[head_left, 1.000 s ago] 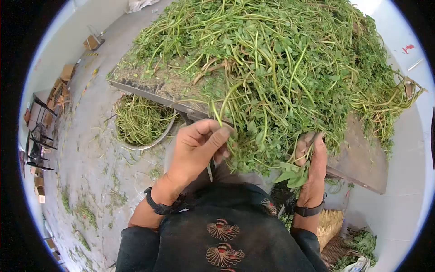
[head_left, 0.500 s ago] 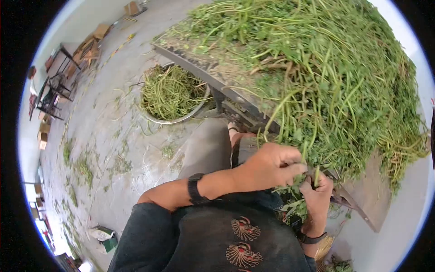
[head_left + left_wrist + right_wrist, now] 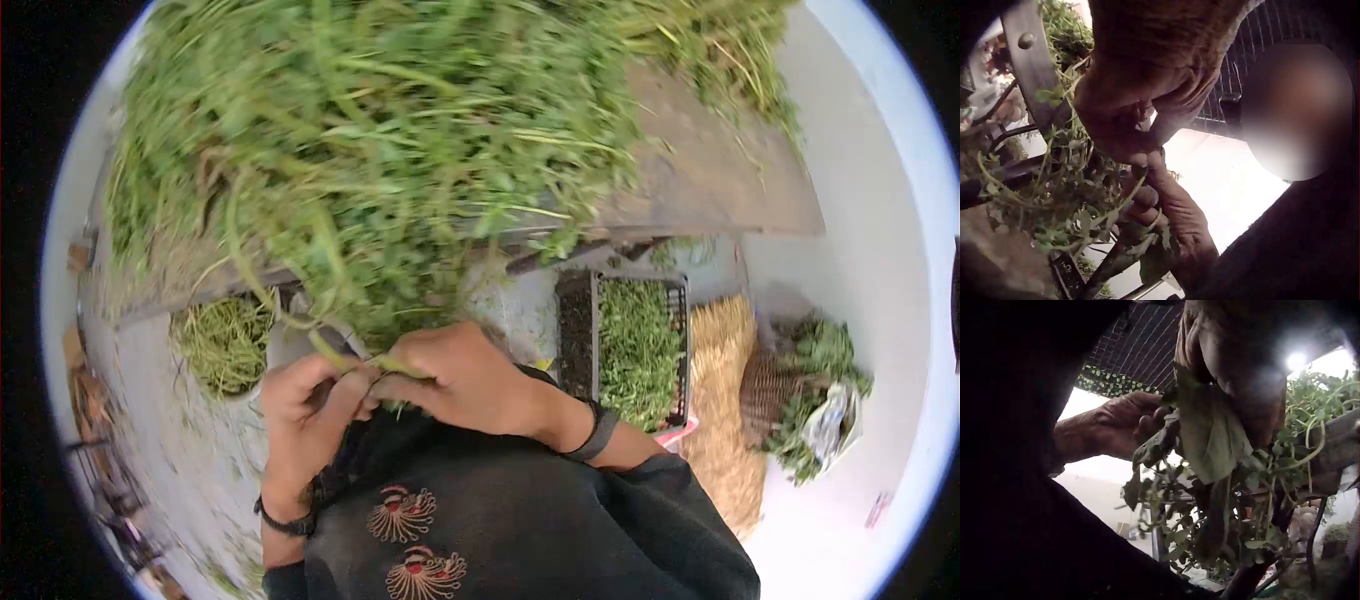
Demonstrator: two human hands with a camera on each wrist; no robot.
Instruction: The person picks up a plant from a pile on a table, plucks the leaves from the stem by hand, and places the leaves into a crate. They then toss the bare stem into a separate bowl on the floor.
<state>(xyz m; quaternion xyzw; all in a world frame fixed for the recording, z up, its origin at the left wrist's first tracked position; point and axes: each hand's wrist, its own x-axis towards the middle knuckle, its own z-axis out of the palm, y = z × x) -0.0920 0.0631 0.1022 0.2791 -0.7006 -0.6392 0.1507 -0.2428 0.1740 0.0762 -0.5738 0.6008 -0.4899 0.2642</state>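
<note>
Both hands meet in front of the dark shirt at the table's near edge. Thumb and fingers of the left hand point(image 3: 308, 408) pinch a pale green stem point(image 3: 327, 348) that trails from the heap of leafy greens point(image 3: 400, 150). Right beside it, the right hand point(image 3: 470, 385) grips the same stem, their fingertips close together. Broad leaves point(image 3: 1210, 434) hang beneath the right hand in the right wrist view. The left wrist view has a thin leafy sprig point(image 3: 1125, 200) below the joined fingertips; the exact pinch point is hidden by the fingers.
The heap spreads over a brown table point(image 3: 725, 190). Below on the left is a basin of stripped stems point(image 3: 225, 345). To the right stand a black crate point(image 3: 597, 350) of greens, a straw bundle point(image 3: 725, 400), a wicker basket point(image 3: 768, 395) and a plastic bag point(image 3: 828, 430).
The left hand has crossed toward the right hand, and both now hold the stem together. The head view has swung right, bringing the crate and basket into sight.
</note>
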